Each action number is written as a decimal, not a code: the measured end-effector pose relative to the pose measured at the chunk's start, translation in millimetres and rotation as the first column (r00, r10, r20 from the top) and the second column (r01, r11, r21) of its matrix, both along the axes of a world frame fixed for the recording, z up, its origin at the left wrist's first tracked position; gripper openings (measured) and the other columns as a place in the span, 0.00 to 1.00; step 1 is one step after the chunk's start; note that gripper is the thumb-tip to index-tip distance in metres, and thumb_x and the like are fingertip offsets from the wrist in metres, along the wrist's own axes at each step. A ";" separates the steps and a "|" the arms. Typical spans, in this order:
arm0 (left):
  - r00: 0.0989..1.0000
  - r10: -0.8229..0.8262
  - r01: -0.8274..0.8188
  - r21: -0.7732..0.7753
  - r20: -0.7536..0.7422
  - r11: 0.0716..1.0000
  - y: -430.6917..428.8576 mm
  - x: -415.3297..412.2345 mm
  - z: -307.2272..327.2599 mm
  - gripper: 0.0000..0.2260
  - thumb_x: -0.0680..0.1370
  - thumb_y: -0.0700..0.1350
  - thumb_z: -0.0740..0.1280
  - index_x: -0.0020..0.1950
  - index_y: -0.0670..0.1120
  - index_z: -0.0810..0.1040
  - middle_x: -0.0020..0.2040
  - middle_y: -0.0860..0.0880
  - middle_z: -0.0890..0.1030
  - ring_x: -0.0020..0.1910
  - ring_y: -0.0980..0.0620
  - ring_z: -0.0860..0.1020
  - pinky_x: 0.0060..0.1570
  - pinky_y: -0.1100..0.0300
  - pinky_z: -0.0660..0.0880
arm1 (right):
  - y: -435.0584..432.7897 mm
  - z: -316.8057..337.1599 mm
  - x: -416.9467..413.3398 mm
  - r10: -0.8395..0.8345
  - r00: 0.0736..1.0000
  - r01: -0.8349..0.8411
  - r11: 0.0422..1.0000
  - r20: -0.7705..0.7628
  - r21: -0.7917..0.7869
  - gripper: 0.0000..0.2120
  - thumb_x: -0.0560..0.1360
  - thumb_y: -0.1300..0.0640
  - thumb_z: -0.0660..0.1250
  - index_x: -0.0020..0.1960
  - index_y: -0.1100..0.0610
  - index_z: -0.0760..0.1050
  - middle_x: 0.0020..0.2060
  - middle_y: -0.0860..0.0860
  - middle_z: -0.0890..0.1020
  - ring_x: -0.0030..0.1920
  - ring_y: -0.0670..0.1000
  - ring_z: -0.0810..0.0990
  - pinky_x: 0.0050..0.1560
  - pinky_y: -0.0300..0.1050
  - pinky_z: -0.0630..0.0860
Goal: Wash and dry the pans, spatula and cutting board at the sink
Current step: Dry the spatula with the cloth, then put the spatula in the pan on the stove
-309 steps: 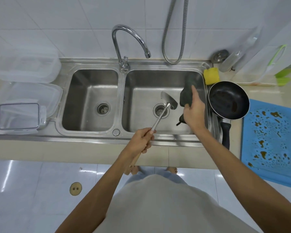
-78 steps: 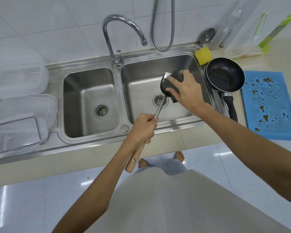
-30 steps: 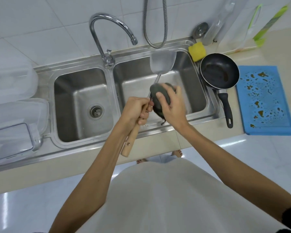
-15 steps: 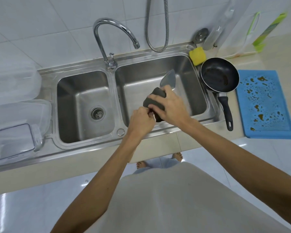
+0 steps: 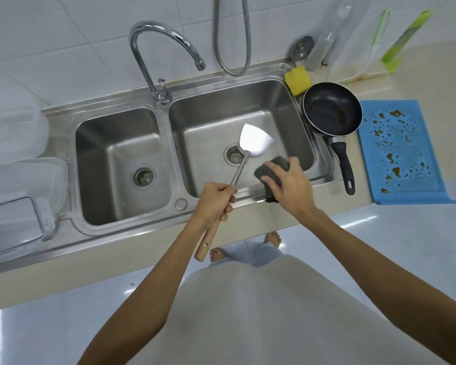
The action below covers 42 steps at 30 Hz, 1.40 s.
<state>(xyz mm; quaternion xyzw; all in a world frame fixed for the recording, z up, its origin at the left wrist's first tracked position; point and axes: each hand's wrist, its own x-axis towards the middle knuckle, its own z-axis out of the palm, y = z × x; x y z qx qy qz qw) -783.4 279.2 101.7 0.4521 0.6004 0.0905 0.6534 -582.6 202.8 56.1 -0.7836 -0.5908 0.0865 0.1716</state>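
Observation:
My left hand [image 5: 216, 200] grips the wooden handle of a metal spatula [image 5: 252, 142], whose shiny blade points up over the right sink basin [image 5: 203, 154]. My right hand [image 5: 291, 189] holds a dark grey cloth [image 5: 273, 167] just right of the spatula's shaft, apart from it. A black frying pan [image 5: 332, 109] with brown residue sits on the counter right of the sink, handle toward me. A blue cutting board [image 5: 400, 151] spotted with brown stains lies further right.
A yellow sponge [image 5: 298, 80] sits at the sink's back right corner. The faucet [image 5: 166, 48] arches over the divider, with a metal hose [image 5: 232, 35] behind. Clear plastic containers [image 5: 19, 180] stand left of the left basin [image 5: 119, 164]. A green-edged board [image 5: 403, 35] leans at the back right.
My right hand has pulled the cloth off the spatula's shaft to the right. The spatula blade has turned flat toward the camera.

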 end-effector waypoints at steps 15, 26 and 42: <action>0.986 0.031 -0.013 -0.116 0.162 0.993 -15.7 20.6 -12.0 0.07 0.79 0.37 0.64 0.47 0.39 0.81 0.32 0.49 0.77 0.25 0.53 0.68 0.19 0.65 0.61 | -55.8 -56.1 65.2 -0.190 0.960 0.256 0.892 0.204 -0.374 0.29 0.82 0.42 0.58 0.80 0.51 0.60 0.77 0.64 0.59 0.75 0.70 0.59 0.67 0.72 0.62; 0.968 -0.057 0.035 0.095 0.246 0.995 -27.8 130.5 33.4 0.08 0.82 0.42 0.65 0.51 0.40 0.82 0.44 0.45 0.87 0.43 0.55 0.84 0.47 0.63 0.77 | -59.9 37.1 78.3 -0.327 0.805 0.349 0.936 -0.495 -0.049 0.16 0.81 0.44 0.63 0.54 0.57 0.80 0.46 0.52 0.85 0.47 0.52 0.83 0.51 0.53 0.81; 0.795 -0.555 0.398 0.481 0.244 0.781 -171.3 512.2 90.1 0.15 0.84 0.48 0.61 0.43 0.45 0.83 0.42 0.49 0.85 0.35 0.55 0.78 0.36 0.65 0.75 | -202.7 139.4 320.6 -0.363 0.150 0.802 0.588 -0.920 -0.101 0.18 0.85 0.53 0.58 0.48 0.62 0.80 0.33 0.53 0.79 0.28 0.49 0.76 0.30 0.45 0.74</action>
